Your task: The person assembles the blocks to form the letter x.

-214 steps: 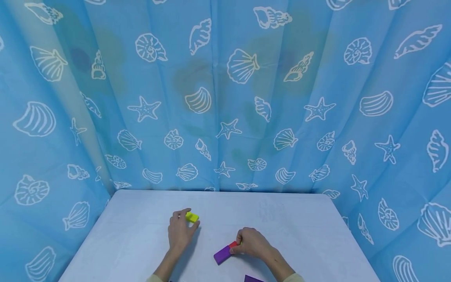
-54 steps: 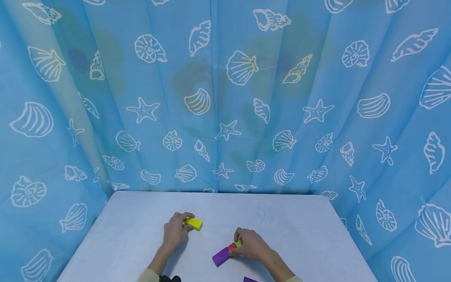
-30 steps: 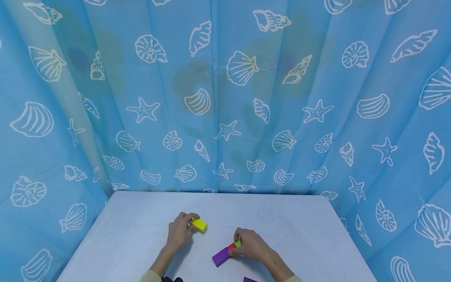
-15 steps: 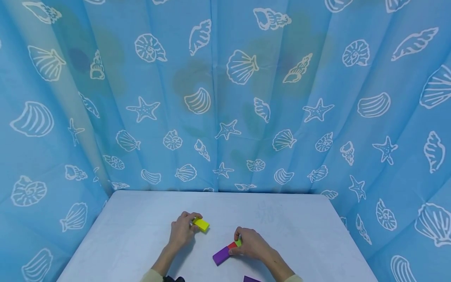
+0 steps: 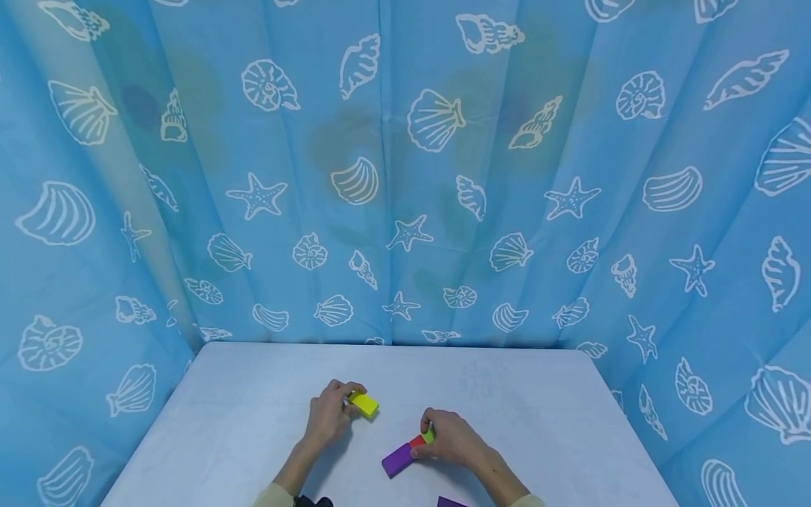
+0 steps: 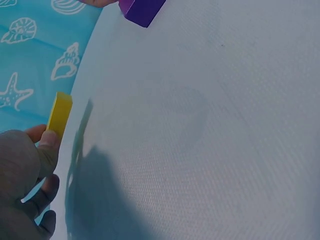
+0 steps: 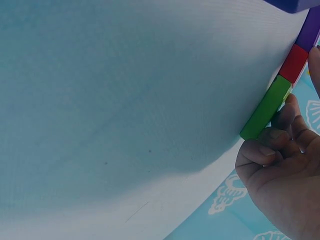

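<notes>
My left hand (image 5: 327, 417) pinches one end of a yellow block (image 5: 365, 405) between thumb and fingers, and its other end points right. The left wrist view shows this yellow block (image 6: 60, 112) standing out past the fingertips, its shadow apart from it on the table. Lower right, my right hand (image 5: 453, 438) holds a row of blocks joined end to end: purple (image 5: 397, 460), red (image 5: 417, 441) and green (image 5: 428, 436). In the right wrist view the thumb is by the red and purple blocks, with curled fingers at the green block (image 7: 267, 107). A gap separates yellow block and row.
A white-covered table (image 5: 519, 394) lies under both hands. Another purple piece (image 5: 451, 503) shows at the bottom edge, mostly cut off. A black device (image 5: 312, 502) sits at the left wrist. A blue shell-patterned curtain (image 5: 405, 176) surrounds the table's back and sides.
My left hand has gone from spread fingers around the yellow block to pinching its end. Hand and block have shifted right, nearer the row. My right hand and its row have hardly moved.
</notes>
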The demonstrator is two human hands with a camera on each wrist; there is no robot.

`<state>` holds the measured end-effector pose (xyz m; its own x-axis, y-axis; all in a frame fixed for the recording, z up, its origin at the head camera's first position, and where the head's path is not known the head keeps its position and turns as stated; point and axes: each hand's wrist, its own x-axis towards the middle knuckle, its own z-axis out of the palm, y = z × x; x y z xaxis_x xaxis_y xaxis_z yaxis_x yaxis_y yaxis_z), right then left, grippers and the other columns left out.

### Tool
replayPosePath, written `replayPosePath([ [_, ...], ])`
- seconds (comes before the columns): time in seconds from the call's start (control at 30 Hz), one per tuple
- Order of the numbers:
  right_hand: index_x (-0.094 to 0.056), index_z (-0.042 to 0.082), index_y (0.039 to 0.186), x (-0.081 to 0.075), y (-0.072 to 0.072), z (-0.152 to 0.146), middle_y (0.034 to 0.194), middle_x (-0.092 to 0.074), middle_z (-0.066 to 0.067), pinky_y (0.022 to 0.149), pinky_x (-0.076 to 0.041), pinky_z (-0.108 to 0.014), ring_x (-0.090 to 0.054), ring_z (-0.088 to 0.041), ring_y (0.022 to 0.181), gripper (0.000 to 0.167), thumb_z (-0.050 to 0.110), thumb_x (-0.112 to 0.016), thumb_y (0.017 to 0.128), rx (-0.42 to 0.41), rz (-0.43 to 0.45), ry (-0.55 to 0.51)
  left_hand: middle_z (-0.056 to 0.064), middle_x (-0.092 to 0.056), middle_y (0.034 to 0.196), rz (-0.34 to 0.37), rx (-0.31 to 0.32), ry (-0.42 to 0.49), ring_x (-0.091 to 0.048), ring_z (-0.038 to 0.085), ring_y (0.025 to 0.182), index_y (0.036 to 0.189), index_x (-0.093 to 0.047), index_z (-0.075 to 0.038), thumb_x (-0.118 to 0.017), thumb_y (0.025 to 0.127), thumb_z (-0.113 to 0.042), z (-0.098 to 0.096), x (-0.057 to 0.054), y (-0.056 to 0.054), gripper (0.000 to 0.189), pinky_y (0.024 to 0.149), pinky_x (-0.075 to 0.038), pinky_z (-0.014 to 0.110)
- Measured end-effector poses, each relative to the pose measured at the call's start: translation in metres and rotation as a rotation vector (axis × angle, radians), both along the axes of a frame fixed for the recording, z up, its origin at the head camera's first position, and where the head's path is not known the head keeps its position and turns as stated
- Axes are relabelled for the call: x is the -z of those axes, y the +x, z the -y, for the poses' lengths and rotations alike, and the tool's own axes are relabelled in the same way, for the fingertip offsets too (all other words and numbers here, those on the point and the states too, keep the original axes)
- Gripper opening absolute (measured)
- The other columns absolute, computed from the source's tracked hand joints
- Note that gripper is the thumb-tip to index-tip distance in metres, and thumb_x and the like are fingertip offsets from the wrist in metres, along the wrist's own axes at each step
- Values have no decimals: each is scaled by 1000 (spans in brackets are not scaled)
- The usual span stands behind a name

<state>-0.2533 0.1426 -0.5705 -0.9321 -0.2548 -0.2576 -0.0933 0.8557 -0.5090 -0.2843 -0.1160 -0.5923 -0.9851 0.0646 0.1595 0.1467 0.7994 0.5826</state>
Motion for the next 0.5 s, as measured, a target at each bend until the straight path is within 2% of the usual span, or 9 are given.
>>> replayPosePath([
  [0.3,-60,22,93,-1,0,1,77,-56,4,63,-38,-29,-50,-13,73,39,42,-88,75,9,11,-8,1,-60,103,4,11,-8,-52,15,83,112,-72,-26,-77,84,-3,-2,0,1,36,80,-37,45],
  [0.5,-59,22,92,-1,0,-1,75,-54,5,60,-36,-28,-48,-12,70,40,43,-88,74,-13,-8,-12,0,-61,103,0,15,7,-51,14,82,112,-73,-26,-78,84,-4,-4,-1,2,36,79,-37,43],
])
